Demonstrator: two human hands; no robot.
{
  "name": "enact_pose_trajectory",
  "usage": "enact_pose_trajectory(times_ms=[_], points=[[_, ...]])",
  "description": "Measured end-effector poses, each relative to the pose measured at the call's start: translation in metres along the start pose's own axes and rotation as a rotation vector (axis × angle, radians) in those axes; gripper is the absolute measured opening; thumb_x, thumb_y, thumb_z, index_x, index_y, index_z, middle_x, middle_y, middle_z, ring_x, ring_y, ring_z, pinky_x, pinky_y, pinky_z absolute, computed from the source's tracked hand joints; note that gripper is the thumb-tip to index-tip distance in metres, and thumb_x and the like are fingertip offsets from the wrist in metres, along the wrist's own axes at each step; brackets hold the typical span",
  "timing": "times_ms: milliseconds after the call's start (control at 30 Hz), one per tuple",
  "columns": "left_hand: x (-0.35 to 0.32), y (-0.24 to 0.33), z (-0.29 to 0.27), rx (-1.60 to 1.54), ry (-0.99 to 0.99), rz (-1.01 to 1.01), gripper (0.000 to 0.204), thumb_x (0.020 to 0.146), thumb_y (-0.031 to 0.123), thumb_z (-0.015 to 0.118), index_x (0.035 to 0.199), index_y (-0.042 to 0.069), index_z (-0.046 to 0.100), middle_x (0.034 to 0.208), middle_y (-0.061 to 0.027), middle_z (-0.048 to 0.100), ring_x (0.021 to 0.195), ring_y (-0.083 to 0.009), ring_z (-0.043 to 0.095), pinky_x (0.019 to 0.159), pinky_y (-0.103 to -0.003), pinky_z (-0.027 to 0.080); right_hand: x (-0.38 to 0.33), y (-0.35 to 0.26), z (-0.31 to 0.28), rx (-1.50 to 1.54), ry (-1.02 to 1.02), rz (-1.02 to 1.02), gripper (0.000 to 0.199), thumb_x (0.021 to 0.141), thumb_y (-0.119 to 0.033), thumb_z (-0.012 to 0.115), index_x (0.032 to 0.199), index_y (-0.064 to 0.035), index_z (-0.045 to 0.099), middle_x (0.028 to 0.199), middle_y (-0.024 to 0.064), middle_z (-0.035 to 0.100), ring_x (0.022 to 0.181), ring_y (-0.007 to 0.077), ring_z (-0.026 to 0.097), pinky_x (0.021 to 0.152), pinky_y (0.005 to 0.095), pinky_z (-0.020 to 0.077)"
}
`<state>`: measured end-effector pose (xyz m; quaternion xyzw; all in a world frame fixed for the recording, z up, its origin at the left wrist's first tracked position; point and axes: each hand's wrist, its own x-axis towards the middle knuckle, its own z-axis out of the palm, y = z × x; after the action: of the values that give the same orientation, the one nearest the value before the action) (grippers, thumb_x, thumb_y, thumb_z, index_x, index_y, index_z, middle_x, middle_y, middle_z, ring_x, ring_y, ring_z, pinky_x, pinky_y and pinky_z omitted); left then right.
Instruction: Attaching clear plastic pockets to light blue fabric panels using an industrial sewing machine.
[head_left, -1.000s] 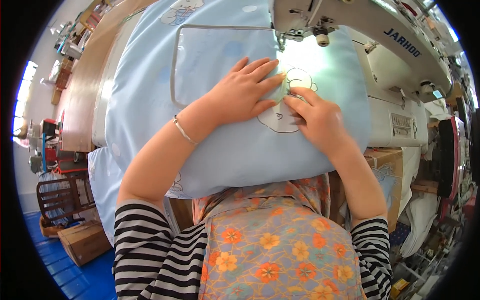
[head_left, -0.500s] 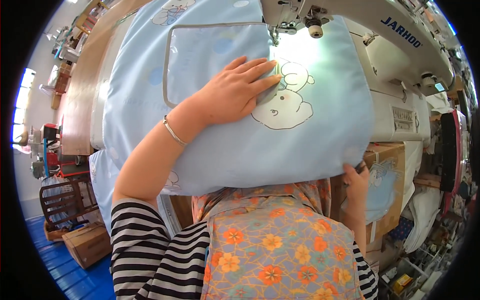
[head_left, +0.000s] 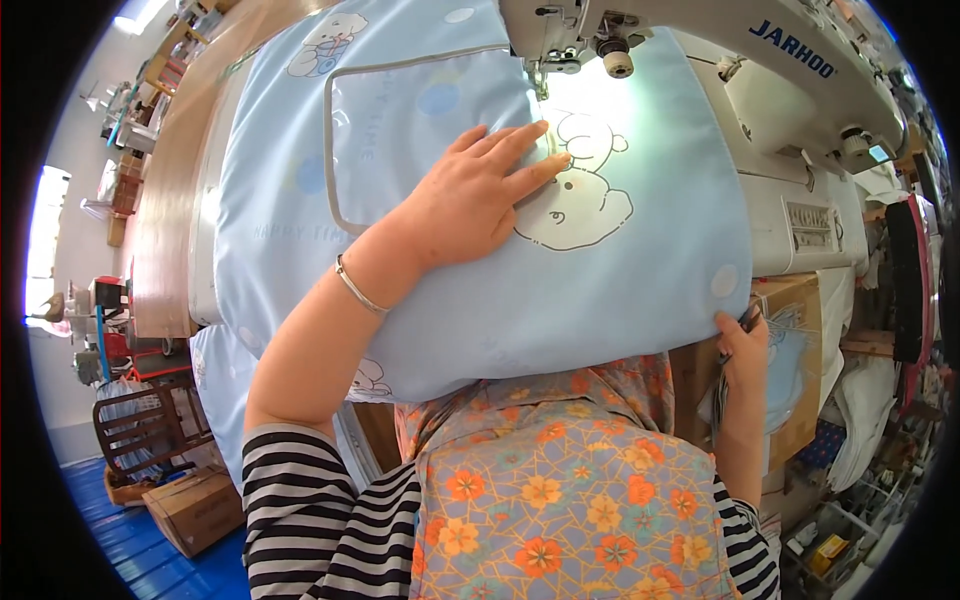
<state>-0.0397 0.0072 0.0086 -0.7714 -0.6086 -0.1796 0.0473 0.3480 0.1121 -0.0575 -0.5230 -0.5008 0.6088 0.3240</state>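
A light blue cloth (head_left: 600, 300) printed with white bears lies under the sewing machine's presser foot (head_left: 541, 85). On the cloth sits a clear rectangular pocket (head_left: 400, 130) with grey binding, its right edge close to the foot. My left hand (head_left: 480, 190) lies flat with fingers spread, pressing the pocket's right side and the cloth just in front of the needle area. At the cloth's near right corner, my right hand (head_left: 742, 345) is closed around a small dark tool (head_left: 750, 318), its kind partly hidden by the fingers. The thumb touches the cloth's edge.
The machine's arm (head_left: 760, 60) reaches across the upper right, its lamp lighting the cloth. A cardboard box (head_left: 800, 400) with blue pieces stands beside my right forearm. A wooden tabletop (head_left: 175, 220) extends at left; another carton (head_left: 195, 508) rests on the blue floor.
The cloth has shifted slightly rightward under the foot, with its near right corner farther out. My right hand has moved a little right and up with it; my left hand stays flat on the cloth.
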Motion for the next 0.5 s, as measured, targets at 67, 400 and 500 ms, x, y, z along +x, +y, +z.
enact_pose_trajectory(times_ms=[67, 400, 500], points=[[0.001, -0.003, -0.003, -0.009, -0.001, 0.014, 0.049, 0.076, 0.002, 0.053, 0.124, 0.006, 0.058, 0.134, -0.0140, 0.052, 0.124, -0.0300, 0.048, 0.104, -0.046, 0.037, 0.001, -0.004, 0.003, 0.014, 0.002, -0.011, 0.022, 0.081, -0.003, 0.066, 0.100, -0.0034, 0.055, 0.071, -0.0038, 0.049, 0.050, 0.0046, 0.036, 0.046, 0.0209, 0.0286], [0.002, -0.014, -0.001, -0.082, 0.053, 0.021, 0.045, 0.074, -0.001, 0.052, 0.117, 0.004, 0.062, 0.125, -0.0127, 0.059, 0.120, -0.0278, 0.051, 0.102, -0.043, 0.039, -0.015, 0.085, 0.006, 0.423, -0.149, 0.321, 0.011, 0.090, -0.008, 0.057, 0.100, -0.0093, 0.053, 0.069, -0.0029, 0.046, 0.050, 0.0057, 0.036, 0.047, 0.0211, 0.0292], [0.003, -0.017, 0.001, -0.084, 0.067, 0.038, 0.045, 0.074, -0.002, 0.051, 0.117, 0.005, 0.062, 0.124, -0.0120, 0.059, 0.120, -0.0280, 0.052, 0.102, -0.042, 0.040, -0.029, 0.098, 0.014, 0.671, -0.244, 0.438, 0.010, 0.092, -0.005, 0.051, 0.100, -0.0104, 0.053, 0.077, -0.0021, 0.051, 0.047, 0.0053, 0.035, 0.046, 0.0221, 0.0290]])
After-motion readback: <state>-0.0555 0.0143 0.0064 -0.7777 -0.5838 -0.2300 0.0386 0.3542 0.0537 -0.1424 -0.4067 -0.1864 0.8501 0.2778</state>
